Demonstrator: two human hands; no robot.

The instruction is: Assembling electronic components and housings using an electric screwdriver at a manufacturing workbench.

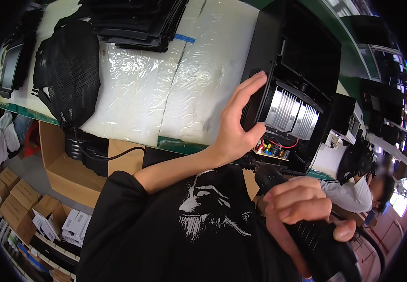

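Observation:
A large black device housing [278,56] lies tilted on the white padded bench, its open underside showing a silver finned heat sink [292,112] and a circuit board with red wires [275,149]. My left hand [239,123] lies flat against the housing's near-left edge, fingers spread along it, thumb at the lower corner. My right hand [302,203] is shut on a black power screwdriver [323,244], whose tip [255,165] points up at the board end of the housing.
White foam sheeting under plastic [165,80] covers the bench. Stacked black panels [137,23] and a black mesh speaker grille [71,70] lie to the left. Cardboard boxes [67,176] stand below the bench. Another person in white [354,192] is at the right.

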